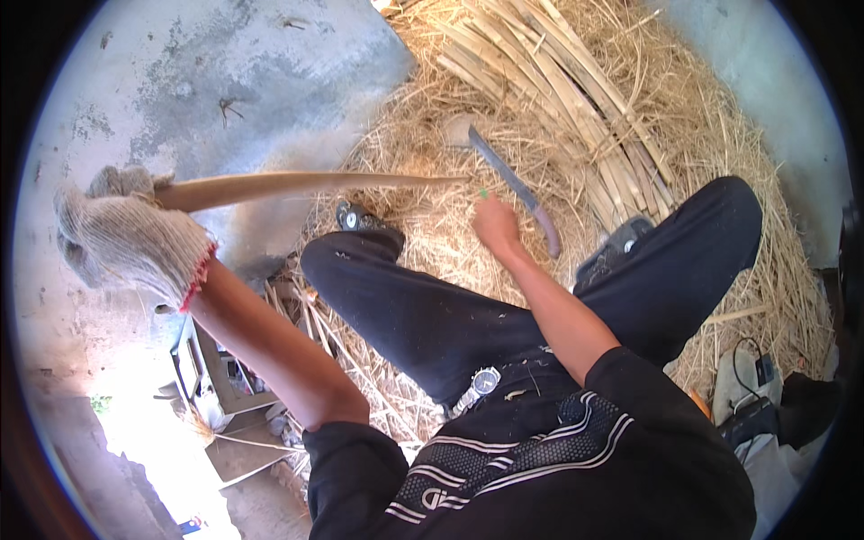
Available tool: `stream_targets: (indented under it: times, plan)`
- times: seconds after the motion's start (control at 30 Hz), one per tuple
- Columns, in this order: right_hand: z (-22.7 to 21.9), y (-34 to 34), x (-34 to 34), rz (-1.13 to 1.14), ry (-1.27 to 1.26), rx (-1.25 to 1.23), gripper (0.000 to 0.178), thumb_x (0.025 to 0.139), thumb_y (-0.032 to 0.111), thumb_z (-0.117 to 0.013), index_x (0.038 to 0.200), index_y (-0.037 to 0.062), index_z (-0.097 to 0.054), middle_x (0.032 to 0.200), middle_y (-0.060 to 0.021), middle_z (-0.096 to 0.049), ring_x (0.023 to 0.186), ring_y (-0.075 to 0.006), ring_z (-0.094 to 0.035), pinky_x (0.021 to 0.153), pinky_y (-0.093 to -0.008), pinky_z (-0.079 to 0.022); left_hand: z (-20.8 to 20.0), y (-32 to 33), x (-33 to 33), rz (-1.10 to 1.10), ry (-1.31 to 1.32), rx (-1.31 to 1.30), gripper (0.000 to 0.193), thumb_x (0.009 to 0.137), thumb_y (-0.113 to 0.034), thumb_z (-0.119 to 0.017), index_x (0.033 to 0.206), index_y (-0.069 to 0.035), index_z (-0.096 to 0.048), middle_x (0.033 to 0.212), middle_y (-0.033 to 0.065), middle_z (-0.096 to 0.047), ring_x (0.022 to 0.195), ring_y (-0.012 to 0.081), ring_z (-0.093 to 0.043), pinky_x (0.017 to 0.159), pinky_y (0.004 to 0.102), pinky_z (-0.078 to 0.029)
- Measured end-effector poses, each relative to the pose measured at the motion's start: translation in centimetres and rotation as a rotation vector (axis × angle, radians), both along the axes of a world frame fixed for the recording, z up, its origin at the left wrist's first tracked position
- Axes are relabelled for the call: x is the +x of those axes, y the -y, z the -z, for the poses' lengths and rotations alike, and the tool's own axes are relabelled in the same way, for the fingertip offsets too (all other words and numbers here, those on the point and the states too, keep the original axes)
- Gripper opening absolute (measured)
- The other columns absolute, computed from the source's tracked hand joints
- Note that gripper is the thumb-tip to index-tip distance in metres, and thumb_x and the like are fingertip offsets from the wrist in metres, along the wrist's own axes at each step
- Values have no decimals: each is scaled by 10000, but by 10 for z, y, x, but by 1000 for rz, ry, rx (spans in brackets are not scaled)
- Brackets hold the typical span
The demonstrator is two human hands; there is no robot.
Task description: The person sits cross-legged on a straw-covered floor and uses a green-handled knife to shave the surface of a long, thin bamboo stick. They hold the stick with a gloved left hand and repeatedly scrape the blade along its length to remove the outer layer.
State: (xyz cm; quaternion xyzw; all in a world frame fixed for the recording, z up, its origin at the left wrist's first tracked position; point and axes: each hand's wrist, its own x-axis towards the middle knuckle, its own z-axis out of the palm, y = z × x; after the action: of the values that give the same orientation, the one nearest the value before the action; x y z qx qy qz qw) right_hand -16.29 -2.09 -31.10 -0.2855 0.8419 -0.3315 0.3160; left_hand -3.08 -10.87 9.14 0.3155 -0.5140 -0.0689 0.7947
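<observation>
Head view: left hand [135, 225], in a pale knitted glove with a red-edged cuff, wrapped closed around the thick end of a long wooden strip [279, 186]. Strip located to the right of that hand, tapering in view, extending from outside the left edge of the straw bed [747, 234], across that edge, to a thin end over the straw. Right hand [497, 225] bare, curled in to a fist, positioned just beside the strip's thin end, slightly nearer the body. Small green item [483, 193] visible at the front of the fist; grip on it, or on the strip's end, not possible to tell. Also noted on the straw bed: one machete [506, 171], just right of the right hand, with blade toward the far edge and handle toward the body; one bundle of strips [576, 99], running from the far edge toward the right knee [720, 216].
</observation>
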Motion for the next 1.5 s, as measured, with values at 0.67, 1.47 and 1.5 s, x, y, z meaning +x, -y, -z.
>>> stream_targets:
  times: [0.67,1.47,1.5]
  plan:
    - [-20,21,3,-210,-88,-110,119,932,47,-476,995,-40,-527,715,-236,-632,612,-369,-663,543,-486,-540,12,-40,-16,-51,-3,-46,292,954,-99,-526,972,192,-502,850,273,-644,552,246,-676,455,267,-608]
    - [-70,0,39,-80,-169,-417,222,991,178,-470,971,-34,-533,525,-236,-552,493,-409,-609,507,-479,-511,20,-35,2,-328,295,52,354,982,-117,-419,1090,216,-477,924,258,-612,686,286,-701,544,292,-635]
    - [-64,0,43,-87,-119,-402,203,986,158,-481,975,-39,-522,545,-244,-568,500,-431,-604,529,-490,-518,20,-38,2,-409,356,26,308,965,-80,-451,991,222,-506,889,253,-623,660,270,-695,526,288,-636]
